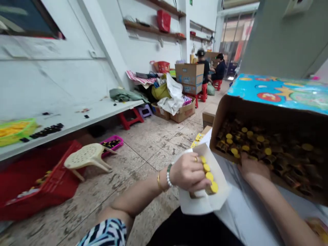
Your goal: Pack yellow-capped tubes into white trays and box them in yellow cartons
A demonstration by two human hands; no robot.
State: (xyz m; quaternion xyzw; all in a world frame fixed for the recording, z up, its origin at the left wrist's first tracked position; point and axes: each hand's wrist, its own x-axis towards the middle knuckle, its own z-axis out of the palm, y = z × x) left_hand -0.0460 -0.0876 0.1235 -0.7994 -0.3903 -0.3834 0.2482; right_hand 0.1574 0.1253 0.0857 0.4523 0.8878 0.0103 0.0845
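Above the person's lap, the left hand (189, 172) is narrow, its fingers bent over a row of yellow-topped cylinders (209, 176) inside an open white carton (220, 184); the thumb is hidden, so it cannot be determined whether the fingers grip a cylinder. Four yellow tops are exposed beside the fingertips. To the right, a cardboard box (287, 92) with a blue printed upper face lies with its open side toward the person on a white counter (238, 205). The right hand (253, 169) extends over the lower edge of this opening, its fingertips among loose yellow-topped cylinders (260, 139); its grip cannot be determined. Along the left wall, a long white shelf (99, 109) bears a green basket (15, 140) of yellow pieces. Below it, a cream stool (88, 155) stands between a red crate (64, 174) and a pink tray (120, 141).
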